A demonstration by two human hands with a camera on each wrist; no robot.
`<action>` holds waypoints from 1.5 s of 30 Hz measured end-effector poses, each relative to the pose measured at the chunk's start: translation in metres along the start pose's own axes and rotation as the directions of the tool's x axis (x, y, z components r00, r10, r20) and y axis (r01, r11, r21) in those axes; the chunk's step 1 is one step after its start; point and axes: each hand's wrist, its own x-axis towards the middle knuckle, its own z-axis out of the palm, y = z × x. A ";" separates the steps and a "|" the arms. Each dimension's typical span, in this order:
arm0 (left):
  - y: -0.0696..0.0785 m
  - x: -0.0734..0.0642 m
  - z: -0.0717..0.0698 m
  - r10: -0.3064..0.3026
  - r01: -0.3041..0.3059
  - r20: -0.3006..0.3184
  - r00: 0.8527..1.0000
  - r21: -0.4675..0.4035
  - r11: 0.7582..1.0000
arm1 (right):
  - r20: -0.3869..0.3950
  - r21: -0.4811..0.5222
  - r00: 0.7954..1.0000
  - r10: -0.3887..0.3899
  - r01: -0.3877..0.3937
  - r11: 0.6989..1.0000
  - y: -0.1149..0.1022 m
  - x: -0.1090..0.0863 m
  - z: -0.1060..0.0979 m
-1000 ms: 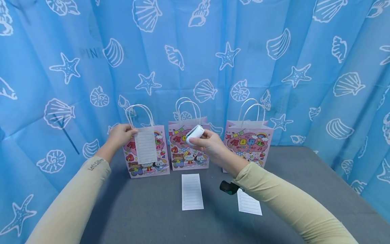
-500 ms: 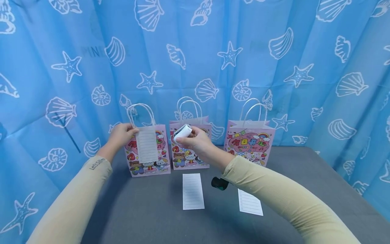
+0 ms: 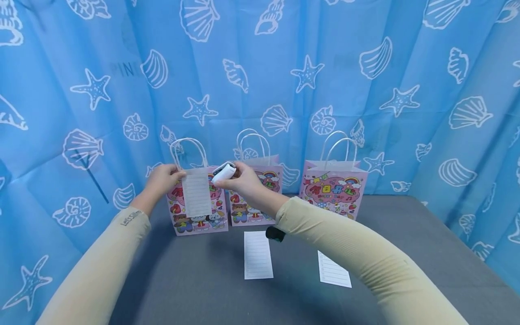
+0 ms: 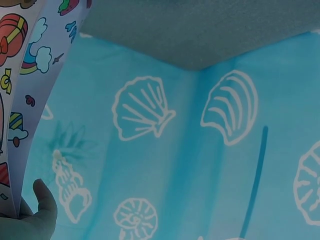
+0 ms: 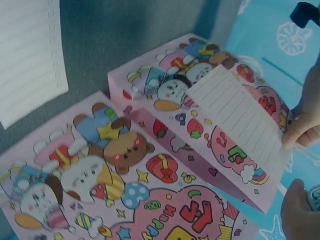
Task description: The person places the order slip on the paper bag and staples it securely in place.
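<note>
At the left gift bag (image 3: 219,221), which is pink with cartoon animals and white handles, my left hand (image 3: 164,180) pinches the top corner of a lined paper slip (image 3: 197,194) together with the bag's upper edge. The slip hangs flat over the bag's front. My right hand (image 3: 248,183) holds a small white stapler (image 3: 224,172) between thumb and fingers, its mouth pointing left, close to the slip's top right corner. In the right wrist view, the slip (image 5: 237,120) lies across the bag front and the stapler (image 5: 315,197) is mostly cut off.
Two matching bags, the middle bag (image 3: 239,215) and the right bag (image 3: 333,194), stand to the right. A second lined slip (image 3: 258,255) and a third slip (image 3: 333,270) lie on the grey table (image 3: 195,280). A blue shell-patterned curtain (image 3: 260,81) hangs behind.
My right hand has carried the stapler leftward from before the middle bag to beside the slip on the left bag, turning it. My left hand has kept its hold.
</note>
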 end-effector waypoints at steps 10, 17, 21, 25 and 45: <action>0.003 -0.001 -0.001 0.003 -0.003 -0.004 1.000 0.006 1.000 | 0.073 -0.093 0.994 -0.087 0.093 0.991 0.001 0.024 0.014; 0.001 0.000 0.000 -0.002 0.002 -0.007 1.000 0.006 1.000 | 0.097 -0.173 0.988 -0.117 0.133 0.976 0.000 0.039 0.021; -0.001 0.002 -0.001 0.005 -0.005 -0.009 1.000 0.005 1.000 | 0.087 -0.257 0.984 -0.156 0.173 0.951 -0.003 0.048 0.028; -0.001 0.004 -0.001 0.000 0.000 -0.007 1.000 0.001 1.000 | 0.094 -0.367 0.976 -0.195 0.216 0.905 -0.004 0.059 0.037; -0.002 0.004 0.002 -0.003 0.003 -0.012 1.000 -0.012 1.000 | 0.225 -0.656 0.967 -0.123 0.243 0.715 -0.007 0.078 0.055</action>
